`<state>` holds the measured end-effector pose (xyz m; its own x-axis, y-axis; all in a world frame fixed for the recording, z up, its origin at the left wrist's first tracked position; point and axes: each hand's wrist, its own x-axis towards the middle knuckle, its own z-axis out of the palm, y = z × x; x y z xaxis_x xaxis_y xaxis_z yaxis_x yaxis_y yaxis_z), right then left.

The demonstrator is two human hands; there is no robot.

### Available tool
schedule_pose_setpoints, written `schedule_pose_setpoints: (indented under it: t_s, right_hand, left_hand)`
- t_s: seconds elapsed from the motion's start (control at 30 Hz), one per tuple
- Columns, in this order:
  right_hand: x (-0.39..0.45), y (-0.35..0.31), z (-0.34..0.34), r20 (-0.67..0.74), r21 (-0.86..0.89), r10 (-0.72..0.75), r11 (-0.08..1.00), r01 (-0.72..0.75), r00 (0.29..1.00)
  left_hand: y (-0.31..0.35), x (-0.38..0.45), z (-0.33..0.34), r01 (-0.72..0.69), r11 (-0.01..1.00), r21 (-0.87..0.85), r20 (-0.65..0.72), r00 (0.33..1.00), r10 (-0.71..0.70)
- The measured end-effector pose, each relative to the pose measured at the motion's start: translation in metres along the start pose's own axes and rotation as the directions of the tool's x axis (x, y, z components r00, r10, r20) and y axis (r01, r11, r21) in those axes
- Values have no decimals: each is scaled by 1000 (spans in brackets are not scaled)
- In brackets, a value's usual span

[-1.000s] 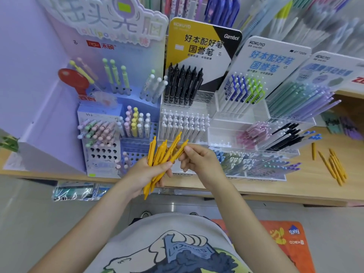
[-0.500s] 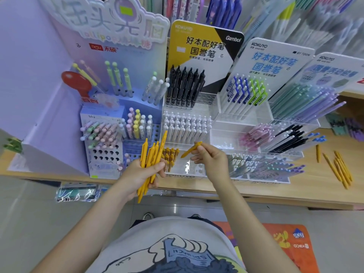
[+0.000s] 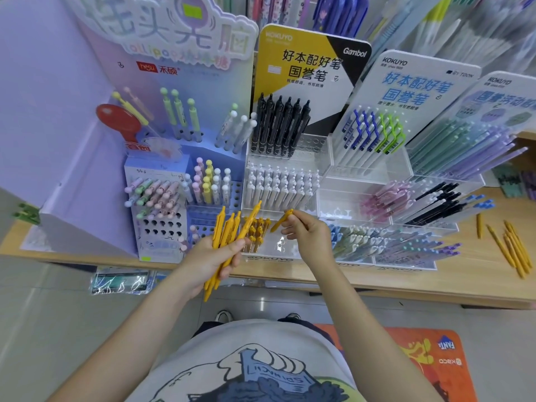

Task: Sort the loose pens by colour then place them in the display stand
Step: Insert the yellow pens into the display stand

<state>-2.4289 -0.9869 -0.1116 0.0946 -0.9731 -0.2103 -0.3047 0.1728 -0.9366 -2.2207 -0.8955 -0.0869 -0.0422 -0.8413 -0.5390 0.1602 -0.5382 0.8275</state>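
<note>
Nearby, slim matte yellow pens [image 3: 229,227] by clear acrylic stand [image 3: 324,195].

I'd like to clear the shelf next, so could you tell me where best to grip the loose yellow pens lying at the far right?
Pinch the loose yellow pens around mid-barrel, coming from above. They lie flat and nearly parallel on the wooden shelf, with open space around them, so fingers can probably close across the barrels.

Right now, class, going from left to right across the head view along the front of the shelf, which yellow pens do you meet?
Bundle of yellow pens gripped in the left hand → yellow pens already standing in the clear stand → single yellow pen pinched by the right hand → loose yellow pens on the shelf.
</note>
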Motion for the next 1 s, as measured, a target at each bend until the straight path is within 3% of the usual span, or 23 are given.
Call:
schedule_pose_setpoints:
  t_s: [0.2,0.33,0.6,0.7,0.8,1.0]
  right_hand:
    - [1,10,6,80,-131,6,991,5,997]
    - [6,26,15,75,-193,93,978,-77,993]
    - [-14,11,2,-55,-31,201,979,-203,978]
    - [-31,-28,1,89,208,159,962,-174,983]
    - [-37,-48,5,155,282,104,949,-145,982]
    - [-32,-46,-25,-4,378,78,923,-71,997]
  left_hand:
    - [5,1,2,-12,1000,-12,24,1000,12]
    - [4,2,2,-34,999,6,40,999,34]
    - [3,6,4,-34,997,-71,29,999,36]
    - [3,7,10,-46,999,-17,21,999,47]
    - [4,8,19,-65,998,17,60,996,64]
    - [5,7,12,-59,998,12,39,998,59]
